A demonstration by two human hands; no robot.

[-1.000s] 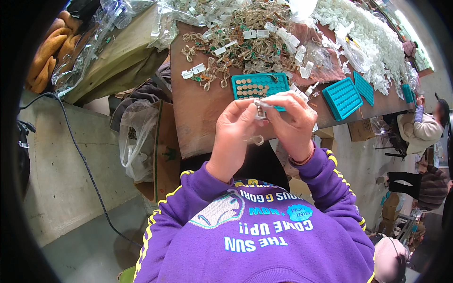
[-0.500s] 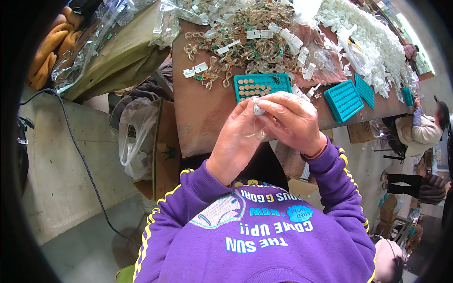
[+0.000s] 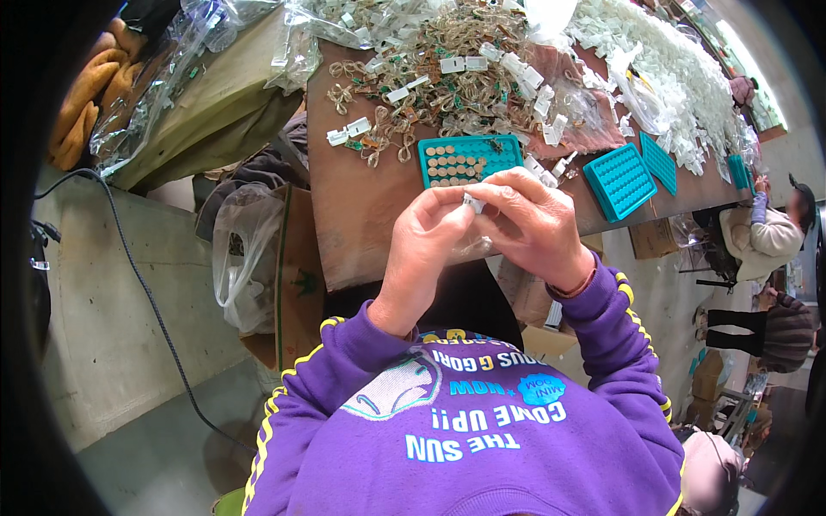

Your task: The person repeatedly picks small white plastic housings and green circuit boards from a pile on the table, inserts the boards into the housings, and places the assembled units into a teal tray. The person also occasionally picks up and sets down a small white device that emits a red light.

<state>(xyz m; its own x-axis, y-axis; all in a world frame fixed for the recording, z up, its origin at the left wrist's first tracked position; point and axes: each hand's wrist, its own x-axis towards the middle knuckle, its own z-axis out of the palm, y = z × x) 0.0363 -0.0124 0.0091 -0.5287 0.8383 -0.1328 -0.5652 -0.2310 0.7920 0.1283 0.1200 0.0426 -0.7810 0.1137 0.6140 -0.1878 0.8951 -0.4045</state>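
Note:
Both my hands meet in front of the table's near edge, pinching a small white plastic piece (image 3: 472, 203) between the fingertips. My left hand (image 3: 423, 242) grips it from the left, thumb and index finger closed. From the right, my right hand (image 3: 540, 232) closes on the same piece. A thin clear loop of wire (image 3: 475, 248) hangs below it between the palms. Just beyond my fingers lies a teal tray (image 3: 514, 157) with rows of small round tan discs (image 3: 456, 162). My fingers hide part of the white piece.
A heap of coiled wires (image 3: 469, 77) with green and white parts covers the brown table (image 3: 344, 206). Teal trays (image 3: 621, 182) lie at the right, before a mound of white plastic pieces (image 3: 688, 112). At left stands a cardboard box (image 3: 297, 275) with a plastic bag (image 3: 245, 258). People work far right.
My left hand has turned, its fingers curling more around the white piece. The right hand stays nearly in place. The table's contents sit slightly further left in view.

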